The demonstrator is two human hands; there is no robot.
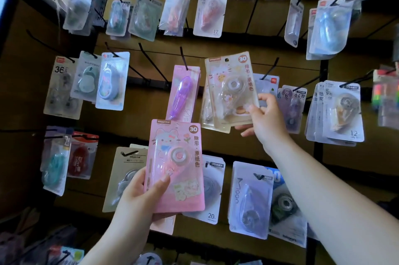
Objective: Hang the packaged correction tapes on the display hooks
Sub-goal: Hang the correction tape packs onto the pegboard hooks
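Shop display wall, rows of black hooks [153,63] carrying carded stationery. Right hand [262,118] pinches beige correction tape pack [232,89] at lower right corner, just right of purple pen-type tape pack [183,94]. Pack upright, hang hole topmost, above hand. Hook through hole: cannot tell. Left hand [138,195] grips pink correction tape pack [176,165] just below purple pack.
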